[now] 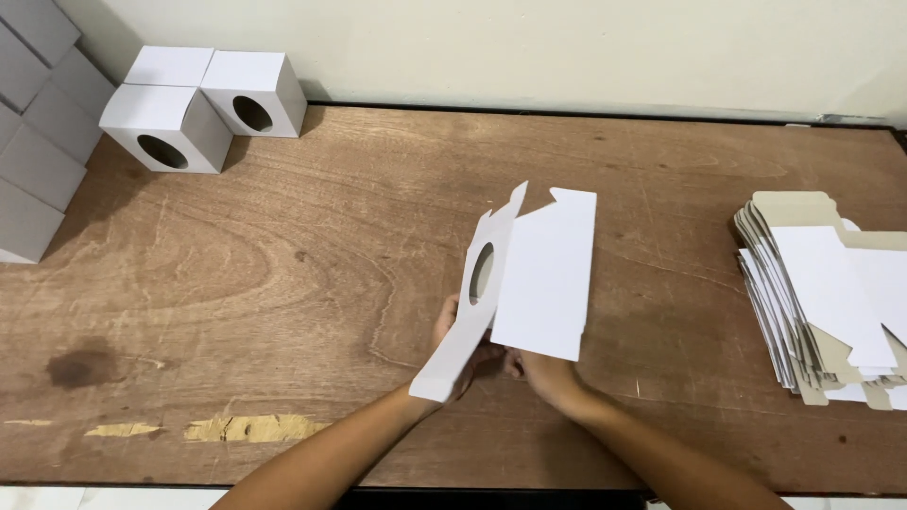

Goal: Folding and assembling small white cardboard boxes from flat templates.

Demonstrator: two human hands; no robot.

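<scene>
far left we see folded boxes (203, 104) done. at centre near, our left hand (452, 332) and right hand (540, 370) grip a half-opened blank (529, 279). far right, a stack of flat blanks (822, 297) remains.

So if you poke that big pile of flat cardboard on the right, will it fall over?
Probably it would slide, not topple: the pile lies low and wide on the table. Its sheets already fan out unevenly at the edges, so a push likely shifts the top ones first. Each looks thin and light, like the blank held up by both hands, so likely bendy.
</scene>
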